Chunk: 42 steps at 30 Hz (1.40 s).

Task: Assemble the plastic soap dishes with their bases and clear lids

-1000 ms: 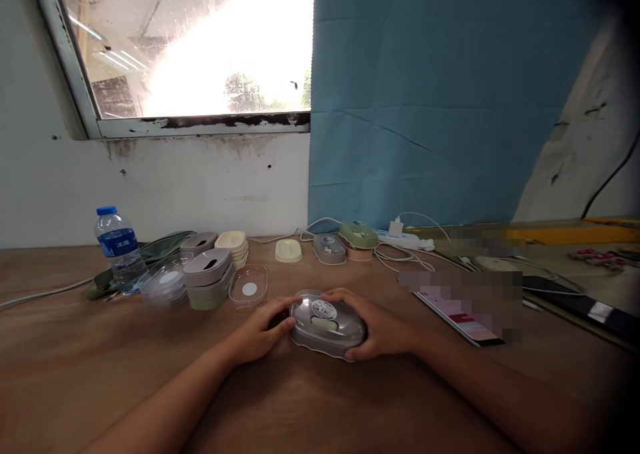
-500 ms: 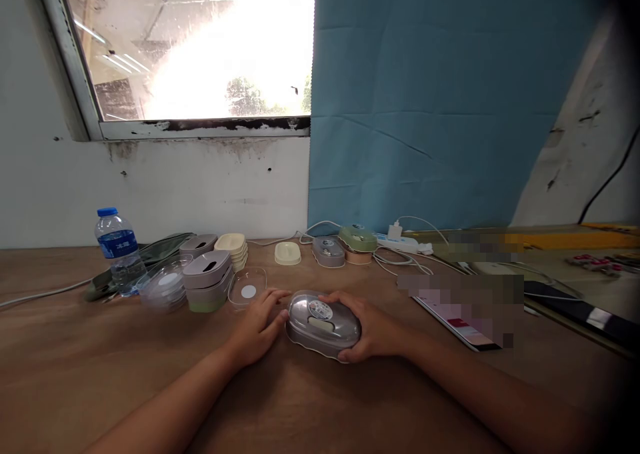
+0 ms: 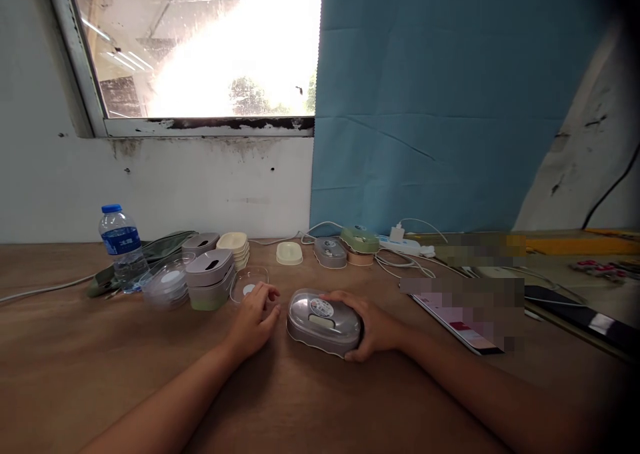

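Note:
A grey oval box [image 3: 320, 339] with a clear domed lid [image 3: 300, 305] and a round sticker sits on the table in front of me. My right hand [image 3: 367, 324] wraps round its right end, thumb at the near side and fingers over the far side. To the left of the box, apart from it, my left hand [image 3: 257, 321] holds nothing, its fingers loosely bent and apart. Just beyond that hand lies a loose clear lid [image 3: 256, 276] with a white round label, partly covered by the fingers.
Stacked grey and green boxes [image 3: 210, 281], clear lids [image 3: 167, 284], cream trays [image 3: 234, 244] and a water bottle [image 3: 123, 251] stand left. Behind are a single cream tray [image 3: 289, 254], a grey lidded box [image 3: 330, 253] and a green one [image 3: 361, 239]. Cables and a tablet [image 3: 457, 321] lie right.
My left hand has come off the box and moved left toward the clear lid. The right hand still grips the box, which has barely moved.

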{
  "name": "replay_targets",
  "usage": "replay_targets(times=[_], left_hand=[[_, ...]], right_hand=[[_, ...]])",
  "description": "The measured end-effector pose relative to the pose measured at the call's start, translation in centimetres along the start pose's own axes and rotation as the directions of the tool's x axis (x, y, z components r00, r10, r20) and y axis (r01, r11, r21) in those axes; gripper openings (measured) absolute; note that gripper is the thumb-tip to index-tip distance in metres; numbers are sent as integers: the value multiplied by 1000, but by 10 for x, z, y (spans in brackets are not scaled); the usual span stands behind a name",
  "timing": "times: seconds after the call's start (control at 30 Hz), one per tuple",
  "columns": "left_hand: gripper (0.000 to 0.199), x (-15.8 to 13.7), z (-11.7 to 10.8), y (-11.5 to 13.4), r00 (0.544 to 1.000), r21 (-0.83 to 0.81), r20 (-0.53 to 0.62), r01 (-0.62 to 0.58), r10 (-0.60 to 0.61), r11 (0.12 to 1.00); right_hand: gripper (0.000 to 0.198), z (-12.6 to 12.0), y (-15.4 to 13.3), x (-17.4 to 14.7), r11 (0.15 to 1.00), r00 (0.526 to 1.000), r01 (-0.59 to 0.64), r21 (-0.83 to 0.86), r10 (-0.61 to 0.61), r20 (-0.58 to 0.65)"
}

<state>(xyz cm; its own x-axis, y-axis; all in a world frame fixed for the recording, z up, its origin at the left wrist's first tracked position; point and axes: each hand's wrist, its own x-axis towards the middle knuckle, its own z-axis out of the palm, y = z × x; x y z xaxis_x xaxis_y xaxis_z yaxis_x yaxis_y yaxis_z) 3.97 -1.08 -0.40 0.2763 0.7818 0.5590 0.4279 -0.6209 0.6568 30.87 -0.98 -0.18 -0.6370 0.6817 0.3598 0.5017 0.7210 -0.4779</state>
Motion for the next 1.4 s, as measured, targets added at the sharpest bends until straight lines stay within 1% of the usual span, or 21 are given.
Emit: replay_targets(times=[0.17, 0.3, 0.43, 0.53, 0.6, 0.7, 0.77, 0.83, 0.9, 1.1, 1.2, 1.4], left_hand=[[16, 0, 0, -1, 1000, 44, -12, -13, 14, 999], [16, 0, 0, 0, 1000, 51, -8, -15, 15, 999], [18, 1, -2, 2, 999, 94, -24, -37, 40, 995], [19, 1, -3, 2, 997, 127, -53, -51, 58, 991], [20, 1, -4, 2, 996, 150, -57, -57, 67, 987], [20, 2, -4, 3, 997, 177, -50, -51, 61, 983], [19, 2, -5, 4, 998, 197, -41, -39, 48, 980], [20, 2, -5, 4, 999, 220, -30, -32, 40, 975], [20, 2, -5, 4, 999, 238, -19, -33, 38, 971], [19, 3, -4, 0, 1000, 260, 3, -29, 29, 965], [18, 3, -5, 1, 1000, 264, -2, -22, 24, 964], [19, 4, -6, 0, 1000, 262, -7, -11, 13, 965]], right_hand=[[89, 6, 10, 8, 1000, 998, -5, -22, 3, -62], [88, 13, 19, 30, 998, 995, 8, -58, -14, -100], [85, 21, 27, 59, 988, 973, -20, -152, -16, -231], [82, 21, 35, 81, 975, 937, -79, -206, 2, -349], [80, 16, 42, 97, 963, 905, -139, -231, 29, -425], [78, 3, 56, 118, 927, 840, -271, -258, 97, -533], [78, -6, 66, 126, 892, 802, -364, -269, 153, -577], [79, -13, 77, 127, 851, 774, -443, -283, 204, -600], [81, -18, 85, 123, 811, 757, -502, -301, 243, -607], [78, -27, 98, 110, 714, 717, -611, -341, 318, -620], [77, -31, 99, 109, 686, 711, -628, -367, 315, -628], [68, -33, 98, 107, 634, 708, -637, -439, 255, -659]])
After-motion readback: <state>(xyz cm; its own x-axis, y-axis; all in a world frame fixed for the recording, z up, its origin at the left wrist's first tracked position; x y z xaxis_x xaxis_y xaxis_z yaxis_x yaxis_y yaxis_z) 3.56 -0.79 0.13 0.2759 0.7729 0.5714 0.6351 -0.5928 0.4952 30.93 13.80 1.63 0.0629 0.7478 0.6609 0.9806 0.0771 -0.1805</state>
